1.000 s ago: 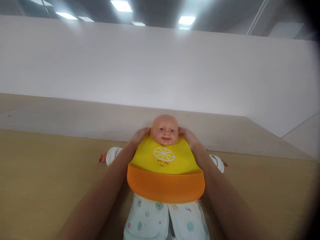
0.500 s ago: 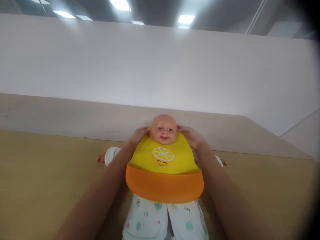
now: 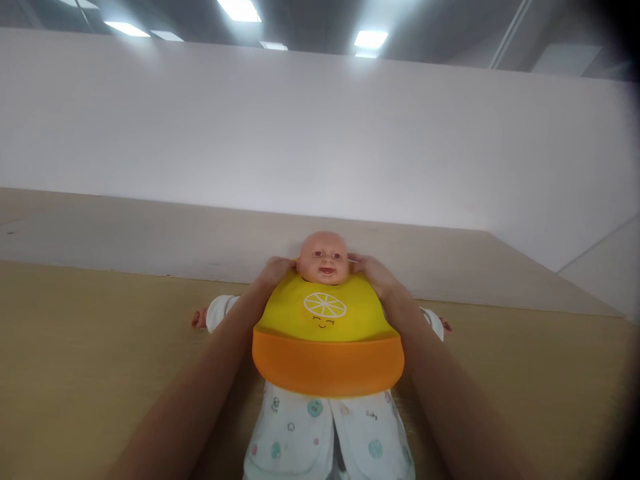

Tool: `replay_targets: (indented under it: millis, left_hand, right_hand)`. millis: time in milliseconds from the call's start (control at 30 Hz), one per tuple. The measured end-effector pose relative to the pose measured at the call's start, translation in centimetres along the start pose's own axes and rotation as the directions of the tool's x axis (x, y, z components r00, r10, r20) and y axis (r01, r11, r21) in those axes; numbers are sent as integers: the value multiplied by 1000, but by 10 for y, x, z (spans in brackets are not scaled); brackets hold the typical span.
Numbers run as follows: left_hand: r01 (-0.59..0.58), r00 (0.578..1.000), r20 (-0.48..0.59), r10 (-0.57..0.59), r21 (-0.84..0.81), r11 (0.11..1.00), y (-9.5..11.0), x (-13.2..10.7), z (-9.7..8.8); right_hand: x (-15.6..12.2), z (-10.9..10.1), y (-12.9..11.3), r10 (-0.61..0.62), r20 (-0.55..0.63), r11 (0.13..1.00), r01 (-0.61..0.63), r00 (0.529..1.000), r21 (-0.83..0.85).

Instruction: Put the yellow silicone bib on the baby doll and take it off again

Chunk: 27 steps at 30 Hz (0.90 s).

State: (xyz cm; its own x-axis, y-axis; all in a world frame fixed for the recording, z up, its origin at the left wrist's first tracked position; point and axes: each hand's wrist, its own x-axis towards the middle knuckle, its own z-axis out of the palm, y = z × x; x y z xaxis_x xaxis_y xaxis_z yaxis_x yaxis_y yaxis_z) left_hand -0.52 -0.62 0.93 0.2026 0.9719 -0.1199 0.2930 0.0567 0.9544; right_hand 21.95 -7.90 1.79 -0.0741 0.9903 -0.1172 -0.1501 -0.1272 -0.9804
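Note:
A baby doll (image 3: 324, 251) lies on its back, arms spread, in white patterned clothing (image 3: 285, 427). Over its chest lies a yellow bib (image 3: 285, 307) with a citrus slice and a smiling face, and an orange pocket (image 3: 327, 367) along its lower edge. My left hand (image 3: 277, 272) is closed on the bib's neck strap at one side of the doll's neck. On the other side, my right hand (image 3: 369, 270) grips the strap's other end. My fingertips are partly hidden behind the doll's head and the bib.
The doll rests on a wooden table (image 3: 100, 347). Behind it runs a pale ledge or board (image 3: 150, 233), with a white wall (image 3: 320, 133) beyond. Lit ceiling lamps (image 3: 371, 39) show above.
The doll's head has tipped slightly, and the bib sits a little higher and flatter on the chest. Both hands stay at the neck, shifted slightly to the left.

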Motion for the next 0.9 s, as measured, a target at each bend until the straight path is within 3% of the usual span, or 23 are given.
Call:
replay_targets:
  millis: [433,600,900]
  left_hand:
    - [-24,999,-23,27,107,994,-2,-3,1]
    - [-35,999,-35,37,60,998,-5,4,0]
    - [55,998,-20,-58,-103,993,-7,-2,-1]
  right_hand:
    - [-1,2,9,56,-25,996,-58,998,-72]
    - [4,0,14,23,-44,996,-26,999,-82]
    - [0,-5,12,7,-147,980,-36,989,-198]
